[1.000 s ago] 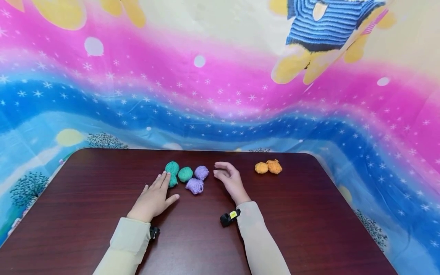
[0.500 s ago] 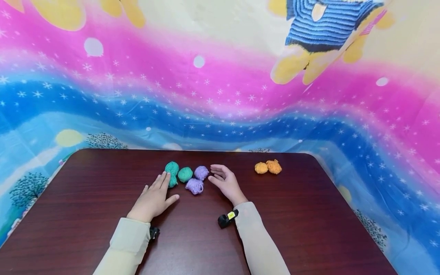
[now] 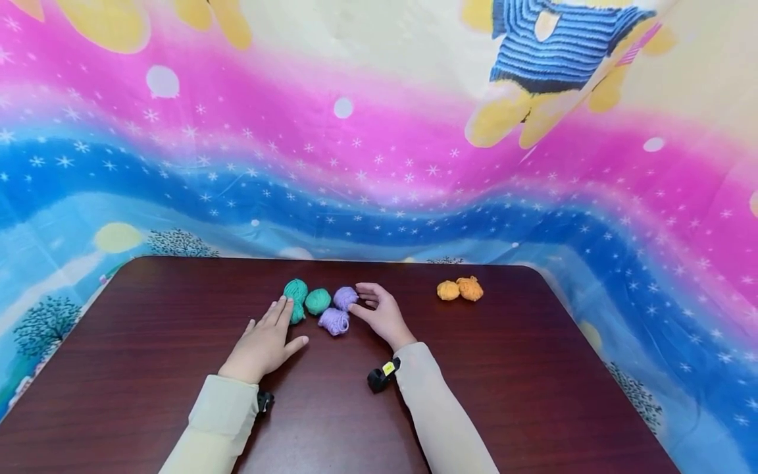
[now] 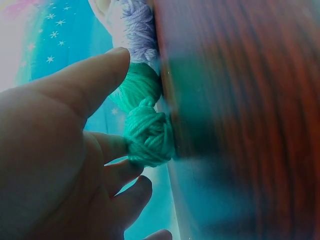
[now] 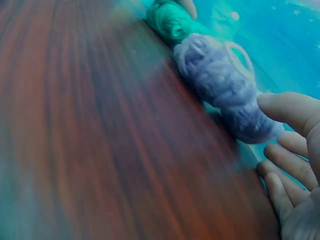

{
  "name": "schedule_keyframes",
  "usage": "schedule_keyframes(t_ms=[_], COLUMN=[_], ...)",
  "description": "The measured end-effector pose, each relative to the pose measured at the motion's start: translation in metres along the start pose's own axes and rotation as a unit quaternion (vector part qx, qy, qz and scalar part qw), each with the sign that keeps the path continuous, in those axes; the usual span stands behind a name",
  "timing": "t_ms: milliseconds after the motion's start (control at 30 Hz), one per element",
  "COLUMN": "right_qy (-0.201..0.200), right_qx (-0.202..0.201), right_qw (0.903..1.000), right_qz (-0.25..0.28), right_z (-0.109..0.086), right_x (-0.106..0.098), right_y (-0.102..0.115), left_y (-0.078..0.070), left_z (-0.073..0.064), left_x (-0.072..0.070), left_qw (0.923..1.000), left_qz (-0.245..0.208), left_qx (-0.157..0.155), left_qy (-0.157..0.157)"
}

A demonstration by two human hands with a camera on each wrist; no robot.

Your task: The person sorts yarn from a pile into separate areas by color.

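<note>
In the head view, my left hand (image 3: pixel 260 342) lies with fingers straight, its fingertips touching the left side of two teal yarn balls (image 3: pixel 295 289). A third green yarn ball (image 3: pixel 318 301) sits just right of them. Two lilac yarn balls (image 3: pixel 334 322) come after it, one behind the other. My right hand (image 3: pixel 386 320) is at the right of the rear lilac ball (image 3: pixel 345 297), thumb and fingers spread around that side without gripping. In the right wrist view the thumb (image 5: pixel 285 107) is against or very near the lilac yarn; exact contact is unclear.
A yellow yarn ball (image 3: pixel 448 290) and an orange one (image 3: pixel 470 288) sit side by side at the back right of the dark wooden table (image 3: pixel 533 382). A patterned cloth (image 3: pixel 379 164) hangs behind the table's far edge.
My right hand has moved left, from apart from the lilac yarn balls to right beside the rear one. My left hand and the yarn balls have stayed in place.
</note>
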State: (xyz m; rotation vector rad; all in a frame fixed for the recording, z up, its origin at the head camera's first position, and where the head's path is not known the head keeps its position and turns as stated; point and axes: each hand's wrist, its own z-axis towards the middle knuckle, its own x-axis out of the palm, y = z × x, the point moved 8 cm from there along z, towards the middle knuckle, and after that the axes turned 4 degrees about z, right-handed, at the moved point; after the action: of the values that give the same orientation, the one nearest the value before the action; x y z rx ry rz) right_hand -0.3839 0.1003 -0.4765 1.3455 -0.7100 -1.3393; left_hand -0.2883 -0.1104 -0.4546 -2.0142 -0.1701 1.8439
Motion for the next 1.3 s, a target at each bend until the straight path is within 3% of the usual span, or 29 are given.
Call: schedule_keyframes(t_ms=[300, 667, 967, 1300], right_qy=[-0.011, -0.031, -0.059, -0.086], right_qx=[0.027, 0.006, 0.001, -0.008], right_qw=[0.9966, 0.9968, 0.9978, 0.9961], right_qz=[-0.077, -0.074, -0.029, -0.02], right_z=[0.004, 0.0036, -0.0005, -0.0007], right_x=[0.0088, 0.0056, 0.0028, 0.0007], right_y=[0.0023, 0.0008, -0.0006, 0.0], left_y=[-0.0008, -0.0001, 0.0014, 0.0065], left_z=[0.0014, 0.0042, 0.0018, 0.0005], left_x=[-0.0007, -0.0007, 0.0007, 0.0023], left_qw=[1.0, 1.0, 0.9999, 0.9999], left_qz=[-0.001, 0.001, -0.003, -0.003], left_qx=[-0.002, -0.004, -0.006, -0.014], left_qy=[0.001, 0.004, 0.007, 0.007])
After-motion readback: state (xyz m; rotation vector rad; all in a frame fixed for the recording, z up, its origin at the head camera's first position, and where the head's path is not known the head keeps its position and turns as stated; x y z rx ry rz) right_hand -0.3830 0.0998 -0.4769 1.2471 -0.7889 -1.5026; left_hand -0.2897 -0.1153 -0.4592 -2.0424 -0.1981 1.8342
